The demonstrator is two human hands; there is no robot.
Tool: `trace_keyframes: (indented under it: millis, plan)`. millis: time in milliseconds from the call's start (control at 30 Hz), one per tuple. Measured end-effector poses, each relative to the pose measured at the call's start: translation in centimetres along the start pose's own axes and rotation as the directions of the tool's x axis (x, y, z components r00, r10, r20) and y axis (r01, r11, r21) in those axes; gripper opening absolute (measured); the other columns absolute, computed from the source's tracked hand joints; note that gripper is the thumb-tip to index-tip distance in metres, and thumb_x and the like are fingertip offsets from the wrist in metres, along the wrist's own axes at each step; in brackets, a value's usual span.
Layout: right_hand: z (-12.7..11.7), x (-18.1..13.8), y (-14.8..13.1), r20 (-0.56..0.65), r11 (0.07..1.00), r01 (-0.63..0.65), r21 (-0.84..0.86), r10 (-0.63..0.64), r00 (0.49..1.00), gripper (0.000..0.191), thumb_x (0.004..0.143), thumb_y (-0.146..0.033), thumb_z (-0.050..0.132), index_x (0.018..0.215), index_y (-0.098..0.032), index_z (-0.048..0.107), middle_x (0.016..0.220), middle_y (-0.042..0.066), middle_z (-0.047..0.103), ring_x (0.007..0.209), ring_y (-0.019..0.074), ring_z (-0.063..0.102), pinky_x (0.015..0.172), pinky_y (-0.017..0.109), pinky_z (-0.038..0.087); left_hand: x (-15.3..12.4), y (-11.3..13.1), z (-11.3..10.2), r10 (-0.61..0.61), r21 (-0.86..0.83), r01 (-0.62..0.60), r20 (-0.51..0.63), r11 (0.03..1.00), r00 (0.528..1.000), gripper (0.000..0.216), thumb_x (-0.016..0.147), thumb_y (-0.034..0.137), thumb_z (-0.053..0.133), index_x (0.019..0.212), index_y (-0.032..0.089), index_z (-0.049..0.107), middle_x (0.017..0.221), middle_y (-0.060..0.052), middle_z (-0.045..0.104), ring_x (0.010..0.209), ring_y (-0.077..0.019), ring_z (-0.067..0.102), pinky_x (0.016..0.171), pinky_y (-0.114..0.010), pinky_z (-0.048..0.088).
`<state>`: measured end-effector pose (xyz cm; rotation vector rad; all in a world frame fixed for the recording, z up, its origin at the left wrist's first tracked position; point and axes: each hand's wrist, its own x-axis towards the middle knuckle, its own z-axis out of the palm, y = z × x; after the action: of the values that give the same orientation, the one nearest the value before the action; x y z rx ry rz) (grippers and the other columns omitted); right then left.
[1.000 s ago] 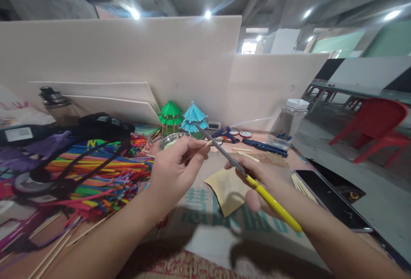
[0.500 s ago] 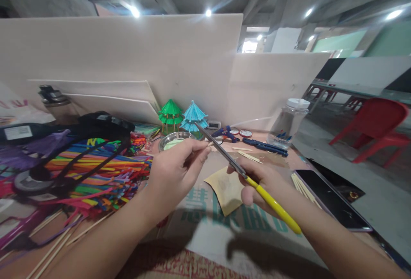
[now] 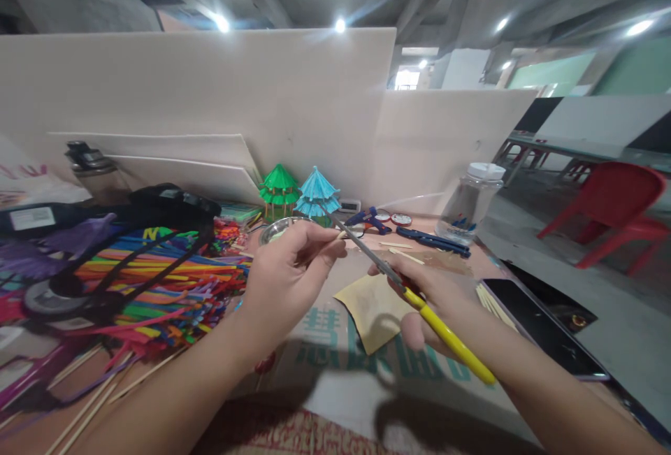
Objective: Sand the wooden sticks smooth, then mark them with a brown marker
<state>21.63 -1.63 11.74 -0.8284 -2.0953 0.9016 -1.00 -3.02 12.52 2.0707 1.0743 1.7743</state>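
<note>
My left hand [image 3: 293, 266] is closed in a pinch on a short pale wooden stick [image 3: 342, 235], most of it hidden by the fingers. The stick's tip meets the grey blades of yellow-handled scissors [image 3: 445, 336], seen nearly edge-on. Those scissors are in my right hand [image 3: 435, 294], with the thumb below the yellow handle and the fingers behind the blades. Under the hands a square of yellowish paper [image 3: 370, 312] lies on a printed cardboard sheet [image 3: 325, 350]. Beyond them stand a green tiered paper roof model [image 3: 279, 186] and a blue one [image 3: 316, 189].
Colourful pipe cleaners [image 3: 168, 266] and black straps [image 3: 68, 294] crowd the left. At the back are a metal bowl [image 3: 270, 233], a blue glue gun [image 3: 370, 217] and a dark blue tool [image 3: 433, 240]. A water bottle [image 3: 466, 207] and a phone [image 3: 542, 329] are on the right.
The hands keep nearly the same position. My left fingers have shifted slightly with the stick against the blades, and the view has tilted a little.
</note>
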Motion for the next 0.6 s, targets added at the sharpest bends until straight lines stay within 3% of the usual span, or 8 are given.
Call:
trace_keyframes:
  millis: [167,367,600]
  plan:
    - [-0.2,0.0,0.1,-0.017,0.995,-0.039,-0.087,0.038,0.999,0.062,0.068,-0.071,0.075,0.107,-0.023,0.068,0.088,0.002,0.064,0.077,0.0202,0.058,0.067,0.029,0.050,0.1,0.0,-0.2,0.032,0.040,-0.032,0.015,0.999,0.999,0.009,0.093,0.015,0.062,0.095,0.023,0.066,0.083,0.004,0.072,0.071,-0.0071,0.069,0.060,-0.015,0.052]
    - [-0.5,-0.3,0.0,0.050,0.995,-0.003,-0.097,0.007,0.999,0.045,0.077,-0.051,0.077,0.110,-0.023,0.065,0.092,0.001,0.063,0.080,0.0182,0.058,0.070,0.027,0.049,0.0,0.0,-0.4,0.051,0.042,-0.053,0.032,0.998,0.998,0.011,0.094,0.015,0.060,0.098,0.024,0.066,0.085,0.004,0.073,0.074,-0.0080,0.070,0.066,-0.016,0.055]
    - [-0.4,-0.2,-1.3,0.006,0.989,-0.065,-0.132,0.066,0.998,0.054,0.071,-0.061,0.079,0.106,-0.022,0.067,0.083,0.001,0.061,0.072,0.0183,0.054,0.063,0.027,0.047,0.0,0.4,-0.9,0.078,0.197,-0.088,0.060,0.976,0.995,0.006,0.094,0.020,0.060,0.092,0.022,0.065,0.083,0.001,0.072,0.071,-0.0114,0.067,0.066,-0.022,0.054]
